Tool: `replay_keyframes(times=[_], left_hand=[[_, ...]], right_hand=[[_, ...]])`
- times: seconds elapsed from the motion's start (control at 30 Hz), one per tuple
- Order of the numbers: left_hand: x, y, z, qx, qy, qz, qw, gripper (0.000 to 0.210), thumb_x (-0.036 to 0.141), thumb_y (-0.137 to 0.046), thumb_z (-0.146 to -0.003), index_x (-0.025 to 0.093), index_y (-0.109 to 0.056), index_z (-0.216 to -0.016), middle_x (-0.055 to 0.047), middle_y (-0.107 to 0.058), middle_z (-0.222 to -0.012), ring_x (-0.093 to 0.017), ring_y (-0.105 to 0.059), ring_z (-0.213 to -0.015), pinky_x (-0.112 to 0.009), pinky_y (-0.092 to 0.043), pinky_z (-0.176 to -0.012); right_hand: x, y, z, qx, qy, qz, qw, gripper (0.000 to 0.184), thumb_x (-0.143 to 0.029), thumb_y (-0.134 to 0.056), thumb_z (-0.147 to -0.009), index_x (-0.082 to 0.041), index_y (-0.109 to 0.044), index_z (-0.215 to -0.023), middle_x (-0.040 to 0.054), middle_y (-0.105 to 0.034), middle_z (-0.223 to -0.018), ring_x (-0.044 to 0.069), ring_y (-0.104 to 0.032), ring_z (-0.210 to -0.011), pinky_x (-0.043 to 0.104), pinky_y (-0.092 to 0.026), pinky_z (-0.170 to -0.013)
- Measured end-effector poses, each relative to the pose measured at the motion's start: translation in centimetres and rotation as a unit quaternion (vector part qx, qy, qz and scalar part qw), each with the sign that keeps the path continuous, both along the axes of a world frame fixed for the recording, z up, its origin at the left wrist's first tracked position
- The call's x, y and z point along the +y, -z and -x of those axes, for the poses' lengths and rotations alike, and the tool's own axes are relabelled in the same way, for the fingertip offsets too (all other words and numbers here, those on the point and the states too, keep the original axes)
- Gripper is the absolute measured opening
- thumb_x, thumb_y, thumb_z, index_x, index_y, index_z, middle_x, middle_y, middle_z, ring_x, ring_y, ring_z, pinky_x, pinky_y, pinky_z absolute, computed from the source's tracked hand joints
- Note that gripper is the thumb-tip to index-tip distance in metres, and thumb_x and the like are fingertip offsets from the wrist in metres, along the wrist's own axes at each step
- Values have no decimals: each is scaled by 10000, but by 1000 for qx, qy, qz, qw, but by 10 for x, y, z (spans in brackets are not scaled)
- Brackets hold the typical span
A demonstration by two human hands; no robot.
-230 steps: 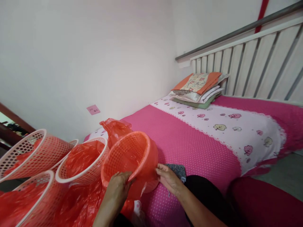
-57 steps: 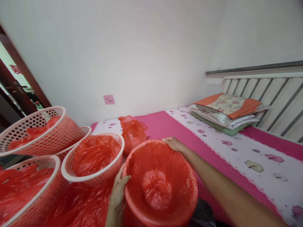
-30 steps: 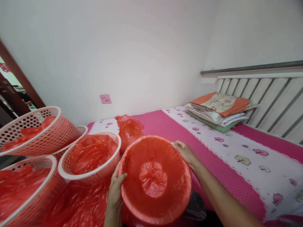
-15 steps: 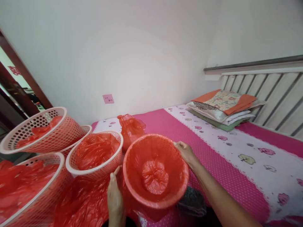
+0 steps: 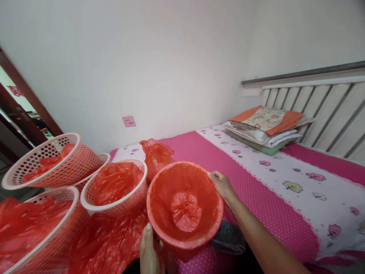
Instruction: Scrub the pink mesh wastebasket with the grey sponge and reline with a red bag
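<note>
A round basket (image 5: 186, 213) stands tilted toward me, lined with a red plastic bag that covers its rim. My right hand (image 5: 222, 186) grips the rim on the right side, fingers closed. At the lower left, my left hand (image 5: 151, 249) has its thumb up near the rim and its other fingers curled around the side, partly hidden. A loose red plastic bag (image 5: 110, 243) lies spread beside my left hand. Behind the held basket, another crumpled red bag (image 5: 156, 154) rests on the bed. Left of it, a smaller pink basket (image 5: 85, 198) contains red plastic.
More pink perforated baskets with red bags crowd the left, including a large one (image 5: 85, 158) and a nearer one (image 5: 71, 217). A dark grey cloth (image 5: 229, 238) lies beside my right forearm. Folded bedding (image 5: 265, 127) is stacked by the headboard (image 5: 322, 114). A wall stands behind the bed.
My left hand has moved right, from beside the basket onto its lower left side. The lined basket has shifted slightly left, with my right hand still on its rim.
</note>
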State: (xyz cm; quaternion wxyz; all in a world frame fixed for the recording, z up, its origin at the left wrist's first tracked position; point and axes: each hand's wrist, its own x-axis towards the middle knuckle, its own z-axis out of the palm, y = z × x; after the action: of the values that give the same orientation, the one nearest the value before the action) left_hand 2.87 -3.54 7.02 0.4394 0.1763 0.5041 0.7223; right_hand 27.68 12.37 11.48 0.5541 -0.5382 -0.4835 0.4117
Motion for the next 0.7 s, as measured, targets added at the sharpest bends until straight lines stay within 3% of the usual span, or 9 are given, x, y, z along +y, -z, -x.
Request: replay_keyframes(times=[0.1,0.23,0.37,0.57,0.7], left_hand=[[-2,-2,7,14,14,11,1000,463,621,-745,-811,230,-734,-1059,-47,-764,-966,-234,-710,-913,-315,-560,-767],[-6,-7,14,98,0,38,994,532,691,-823,-686,197,-639,-753,52,-585,-648,-118,-507,-605,-223,-412,-555],[-5,-22,10,44,42,26,998,565,625,-920,-558,198,-594,-734,60,-581,-641,-115,-506,-618,-213,-409,-566],[-2,-35,10,72,41,15,996,578,599,-932,-542,195,-534,-655,62,-558,-613,-100,-481,-590,-207,-403,-556],[7,-33,12,89,42,8,995,613,637,-907,-577,201,-478,-624,90,-478,-550,-71,-377,-526,-192,-339,-512]], right_hand=[[-1,1,-1,-3,4,1,1000,399,-619,-642,-721,-239,-534,-667,-15,-574,-635,165,-516,-588,299,-399,-567],[-6,1,-2,-4,1,-2,1000,403,-618,-659,-722,-237,-541,-666,-18,-571,-634,163,-517,-596,296,-397,-572],[-14,0,-1,4,-6,1,1000,423,-641,-670,-740,-233,-569,-699,2,-623,-657,180,-554,-617,302,-414,-581],[-26,-3,-17,76,-41,8,996,503,-711,-718,-746,-214,-643,-762,19,-669,-704,176,-589,-637,302,-459,-608],[-49,10,-34,154,17,36,987,552,-732,-797,-669,-205,-664,-768,4,-636,-668,147,-558,-574,286,-438,-559]])
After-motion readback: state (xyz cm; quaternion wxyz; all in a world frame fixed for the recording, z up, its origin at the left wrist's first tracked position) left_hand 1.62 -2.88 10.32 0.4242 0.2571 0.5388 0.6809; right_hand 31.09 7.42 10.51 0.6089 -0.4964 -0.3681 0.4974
